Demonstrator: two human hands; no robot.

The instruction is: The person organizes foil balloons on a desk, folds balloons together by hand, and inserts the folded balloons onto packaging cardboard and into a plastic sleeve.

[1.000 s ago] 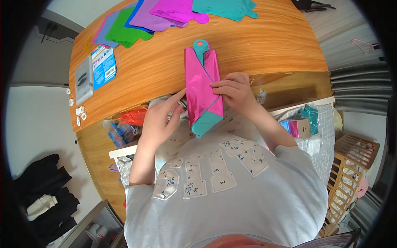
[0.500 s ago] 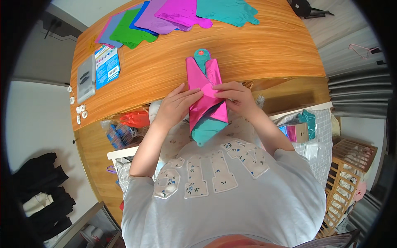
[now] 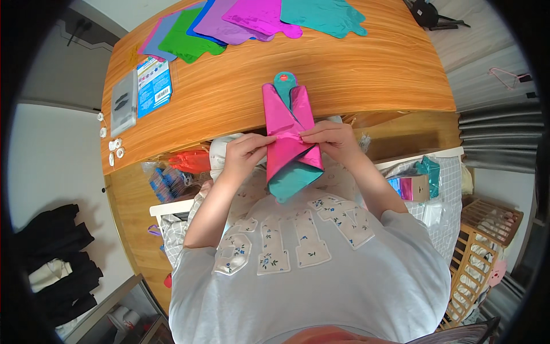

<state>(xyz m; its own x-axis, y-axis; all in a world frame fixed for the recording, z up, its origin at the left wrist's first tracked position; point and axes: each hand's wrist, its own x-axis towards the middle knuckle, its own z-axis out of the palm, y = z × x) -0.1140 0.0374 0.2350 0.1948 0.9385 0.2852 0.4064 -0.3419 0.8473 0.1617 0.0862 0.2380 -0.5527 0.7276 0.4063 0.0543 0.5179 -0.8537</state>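
Observation:
A flat foil balloon (image 3: 281,117), pink outside with teal showing inside, is folded into a long bundle over the table's front edge. Its rounded teal tab with a red dot lies at the far end; a teal flap hangs out toward my shirt. My left hand (image 3: 243,153) pinches the bundle's left side near the middle. Opposite it, my right hand (image 3: 332,140) has thumb and fingers closed at the right side. Between my fingertips a narrow, brighter pink band crosses the bundle; I cannot make out whether it is a strip or a crease.
Flat foil sheets in several colours (image 3: 252,20) overlap along the table's far edge. A clear case (image 3: 124,106), a blue printed card (image 3: 153,92) and small white rolls (image 3: 116,143) lie at the left. An open drawer with bags and a box (image 3: 413,188) sits below the tabletop.
My fingers have gone from lying flat on the foil to pinching at its two sides, and the band between them has appeared. The whole view has shifted slightly.

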